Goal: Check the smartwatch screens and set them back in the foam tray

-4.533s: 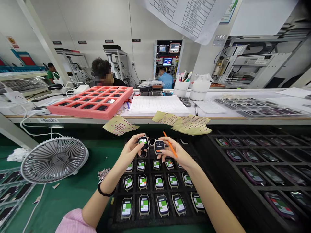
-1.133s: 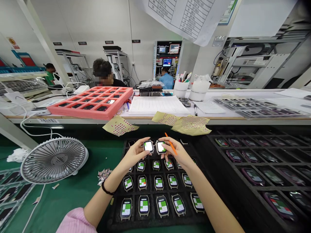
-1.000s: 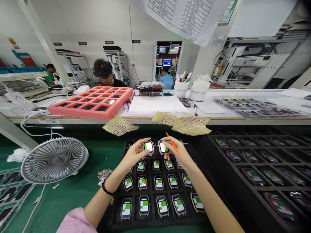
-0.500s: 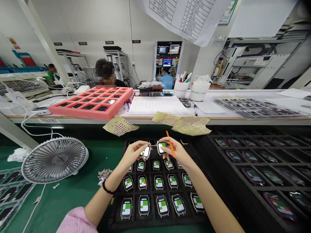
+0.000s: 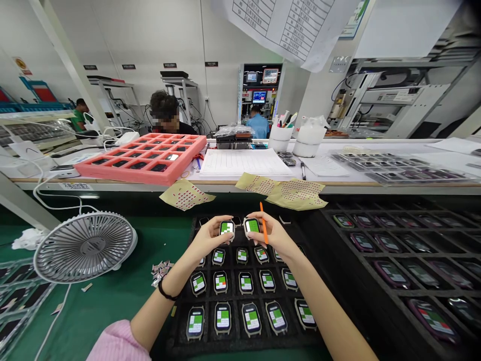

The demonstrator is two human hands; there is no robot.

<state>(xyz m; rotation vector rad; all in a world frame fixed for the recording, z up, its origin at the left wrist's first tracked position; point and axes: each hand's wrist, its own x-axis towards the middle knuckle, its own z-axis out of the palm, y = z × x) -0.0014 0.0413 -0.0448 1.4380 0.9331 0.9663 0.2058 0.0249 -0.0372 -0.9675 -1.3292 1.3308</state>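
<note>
My left hand [image 5: 210, 233] is closed round the edges of a smartwatch body [image 5: 227, 228] whose screen is lit green and white. Beside it, my right hand [image 5: 273, 232] grips a second smartwatch body [image 5: 251, 227] with a mostly green screen. An orange stick-like tool [image 5: 264, 223] is also tucked between the fingers of that hand. Both watches are held side by side, slightly apart, over a black foam tray [image 5: 235, 313]. In the tray's compartments lie rows of lit watch bodies [image 5: 223, 318], their screens green and white, some with red patches.
Another black tray [image 5: 361, 265] of watches stands at the right. A grey fan [image 5: 86, 245] and a heap of small pieces [image 5: 161, 272] are on the left. Dotted yellow sheets [image 5: 296, 194] hang at the shelf edge, near a pink foam tray [image 5: 176, 168]. Co-workers sit beyond.
The left watch has been raised and turned more upright, its screen now facing me. My right thumb has shifted down off its watch's screen, which now shows more green.
</note>
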